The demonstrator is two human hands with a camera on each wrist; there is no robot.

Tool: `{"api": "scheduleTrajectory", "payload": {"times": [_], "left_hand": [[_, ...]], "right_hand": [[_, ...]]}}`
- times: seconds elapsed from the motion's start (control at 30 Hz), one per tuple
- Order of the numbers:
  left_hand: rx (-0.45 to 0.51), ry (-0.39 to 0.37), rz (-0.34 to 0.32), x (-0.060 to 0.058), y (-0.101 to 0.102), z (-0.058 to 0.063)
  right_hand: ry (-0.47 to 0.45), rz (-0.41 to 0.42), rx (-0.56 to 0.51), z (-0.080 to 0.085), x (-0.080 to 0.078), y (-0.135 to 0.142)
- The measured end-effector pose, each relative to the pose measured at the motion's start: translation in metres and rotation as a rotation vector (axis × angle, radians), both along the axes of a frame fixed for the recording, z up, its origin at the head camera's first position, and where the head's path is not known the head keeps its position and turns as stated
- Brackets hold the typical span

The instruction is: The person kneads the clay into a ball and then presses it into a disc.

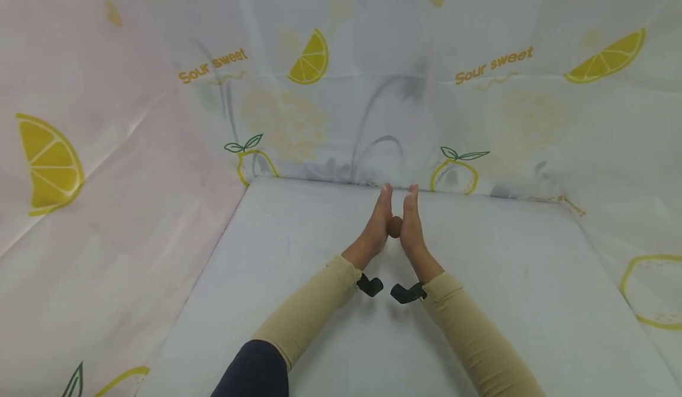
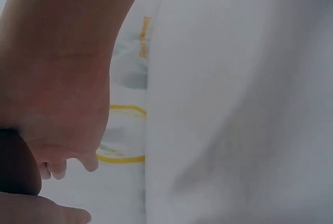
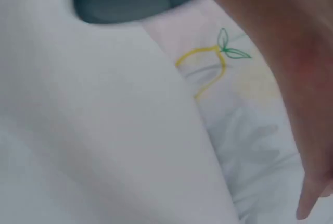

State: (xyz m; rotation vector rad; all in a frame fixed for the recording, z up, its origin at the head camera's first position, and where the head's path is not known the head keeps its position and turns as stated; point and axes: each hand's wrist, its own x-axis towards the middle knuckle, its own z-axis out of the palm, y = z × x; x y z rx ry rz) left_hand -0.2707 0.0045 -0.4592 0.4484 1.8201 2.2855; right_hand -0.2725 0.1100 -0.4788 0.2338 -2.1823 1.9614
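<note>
A small brown ball point(image 1: 395, 226) sits between my two palms, above the white tabletop. My left hand point(image 1: 378, 225) presses it from the left with fingers straight and pointing away from me. From the other side, the right hand point(image 1: 412, 222) lies flat against it, its fingers also straight. In the left wrist view the dark ball point(image 2: 18, 164) is partly seen at the left edge, between the right hand point(image 2: 57, 99) above and part of the left hand point(image 2: 36, 211) below. The right wrist view catches the left hand point(image 3: 312, 146) at its right edge; the ball is hidden there.
A white tabletop point(image 1: 298, 225) spreads beneath both arms. Behind it and at the sides hangs a pale sheet point(image 1: 373, 48) printed with lemons and lettering. Dark wrist-worn devices, the left one point(image 1: 370, 285) and the right one point(image 1: 407, 293), jut inward below the hands.
</note>
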Motion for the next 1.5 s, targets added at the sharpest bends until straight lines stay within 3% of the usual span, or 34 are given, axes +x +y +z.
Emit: {"api": "scheduleTrajectory", "payload": {"times": [0.2, 0.37, 0.47, 0.67, 0.8, 1.03, 1.13, 1.3, 1.5], "left_hand": [[-0.101, 0.005, 0.090, -0.005, -0.003, -0.003], [-0.163, 0.010, 0.135, -0.010, -0.004, -0.009], [-0.176, 0.011, 0.152, -0.013, -0.004, -0.010], [-0.197, 0.022, 0.170, -0.012, -0.005, -0.010], [-0.204, 0.021, 0.157, -0.010, -0.004, -0.010], [-0.181, 0.018, 0.063, 0.000, 0.000, -0.005], [-0.171, 0.026, 0.030, 0.003, 0.001, -0.001], [-0.157, 0.028, 0.012, 0.005, 0.000, 0.004], [-0.167, 0.035, 0.068, 0.000, -0.003, 0.001]], "right_hand": [[0.032, 0.048, 0.017, -0.006, 0.010, -0.013], [0.051, 0.074, 0.020, 0.005, 0.022, -0.020], [0.062, 0.079, 0.013, 0.014, 0.027, -0.023], [0.081, 0.088, 0.015, 0.056, 0.047, -0.027], [0.096, 0.071, 0.027, 0.066, 0.042, -0.025], [0.069, 0.037, -0.033, 0.041, 0.001, -0.010], [0.064, 0.016, -0.056, 0.032, -0.007, -0.004], [0.042, 0.004, -0.034, 0.018, -0.012, 0.000], [-0.016, 0.058, 0.011, 0.004, -0.003, -0.004]]}}
